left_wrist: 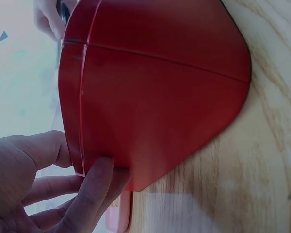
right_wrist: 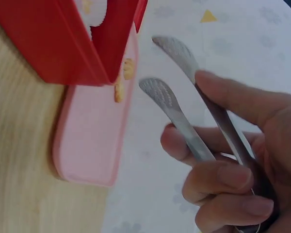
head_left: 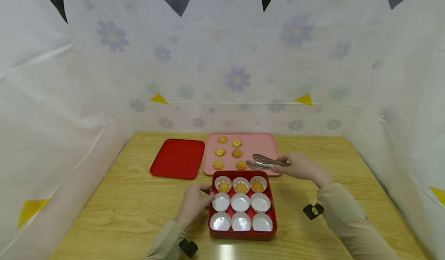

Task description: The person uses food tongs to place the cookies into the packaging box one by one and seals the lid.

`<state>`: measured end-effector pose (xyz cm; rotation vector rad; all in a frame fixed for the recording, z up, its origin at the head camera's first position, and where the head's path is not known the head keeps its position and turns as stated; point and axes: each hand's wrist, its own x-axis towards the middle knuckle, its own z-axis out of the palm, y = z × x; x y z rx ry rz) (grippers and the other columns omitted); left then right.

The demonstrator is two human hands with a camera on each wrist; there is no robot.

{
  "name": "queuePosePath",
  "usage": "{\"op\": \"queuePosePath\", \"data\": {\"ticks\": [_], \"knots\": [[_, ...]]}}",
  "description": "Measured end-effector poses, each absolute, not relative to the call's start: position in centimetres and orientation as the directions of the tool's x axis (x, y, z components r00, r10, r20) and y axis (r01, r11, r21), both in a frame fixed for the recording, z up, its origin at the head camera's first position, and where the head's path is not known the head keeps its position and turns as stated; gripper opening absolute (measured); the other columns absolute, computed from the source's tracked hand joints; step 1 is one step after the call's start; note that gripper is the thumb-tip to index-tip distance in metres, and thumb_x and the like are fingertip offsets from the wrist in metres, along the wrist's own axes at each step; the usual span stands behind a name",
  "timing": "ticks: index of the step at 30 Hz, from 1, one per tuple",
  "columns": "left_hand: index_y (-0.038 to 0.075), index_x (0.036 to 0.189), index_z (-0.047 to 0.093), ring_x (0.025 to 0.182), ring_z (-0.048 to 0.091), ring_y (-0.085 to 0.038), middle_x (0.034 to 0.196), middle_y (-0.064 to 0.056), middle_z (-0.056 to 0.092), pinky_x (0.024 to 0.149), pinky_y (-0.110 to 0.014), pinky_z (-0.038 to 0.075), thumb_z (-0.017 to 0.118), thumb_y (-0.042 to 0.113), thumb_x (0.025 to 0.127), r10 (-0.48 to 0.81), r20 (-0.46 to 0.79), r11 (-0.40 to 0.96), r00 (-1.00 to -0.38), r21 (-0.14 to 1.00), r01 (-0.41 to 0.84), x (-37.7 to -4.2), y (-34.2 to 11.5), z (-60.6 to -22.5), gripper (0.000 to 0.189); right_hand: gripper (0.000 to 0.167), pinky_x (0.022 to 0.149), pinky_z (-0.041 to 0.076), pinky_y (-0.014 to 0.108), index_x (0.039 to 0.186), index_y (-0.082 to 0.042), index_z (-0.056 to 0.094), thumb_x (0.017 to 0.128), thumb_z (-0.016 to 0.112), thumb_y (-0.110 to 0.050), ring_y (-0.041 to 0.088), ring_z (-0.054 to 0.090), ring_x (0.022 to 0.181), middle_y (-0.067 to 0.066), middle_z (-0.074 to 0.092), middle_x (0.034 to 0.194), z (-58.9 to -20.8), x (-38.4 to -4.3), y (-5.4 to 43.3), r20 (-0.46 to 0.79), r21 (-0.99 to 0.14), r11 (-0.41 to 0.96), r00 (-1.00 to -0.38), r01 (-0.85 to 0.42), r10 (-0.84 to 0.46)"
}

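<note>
Cookies [head_left: 241, 165] could be crumbled or dropped if pinched badly

Toward the near edge of the tabletop [head_left: 139, 213], the red box [head_left: 243, 235] is pinched at its left wall by the fingers of the left hand [head_left: 194, 201]; if that hold were pulled unevenly, the box could be tilted and the light paper cups [head_left: 240, 202] jostled. Three cookies are held in its far row of cups, while the two nearer rows are unfilled. Farther off, tongs [head_left: 267, 160] are grasped by the fingers of the right hand [head_left: 301, 168], their tips parted with nothing between them. By too hard a squeeze a cookie could be broken; by too weak a one it could be dropped. The box's far rim could be knocked by tongs carried too low. Six cookies are spread on the pink tray [head_left: 262, 142] at the middle of the far edge; the near right one lies just beside a tong tip and could be nudged.
</note>
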<state>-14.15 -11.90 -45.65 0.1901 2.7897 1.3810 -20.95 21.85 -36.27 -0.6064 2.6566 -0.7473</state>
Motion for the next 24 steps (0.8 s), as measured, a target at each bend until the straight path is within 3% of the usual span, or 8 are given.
{"op": "queuePosePath", "data": {"ticks": [8, 24], "knots": [[-0.003, 0.11, 0.075, 0.058, 0.058, -0.006, 0.091, -0.011, 0.076, 0.049, -0.02, 0.046, 0.07, 0.008, 0.086, 0.119, 0.025, 0.606, -0.993, 0.79, 0.092, -14.2, -12.0, -45.6, 0.028, 0.03, 0.054, 0.038, 0.028, 0.088, -0.006, 0.07, 0.094, 0.066, -0.034, 0.013, 0.045, 0.059, 0.001, 0.057, 0.068, -38.7, -22.6, 19.3, -0.152, -0.501, 0.833, -0.924, -0.233, -0.35], [-0.004, 0.112, 0.074, 0.058, 0.056, -0.007, 0.089, -0.011, 0.075, 0.049, -0.019, 0.043, 0.07, 0.005, 0.084, 0.116, 0.02, 0.605, -0.993, 0.791, 0.087, -13.9, -11.9, -45.2, 0.03, 0.026, 0.058, 0.035, 0.03, 0.084, -0.007, 0.059, 0.09, 0.068, -0.03, 0.016, 0.045, 0.065, 0.002, 0.055, 0.074, -39.3, -24.2, 15.3, -0.244, -0.385, 0.91, -0.933, -0.157, -0.264]]}}
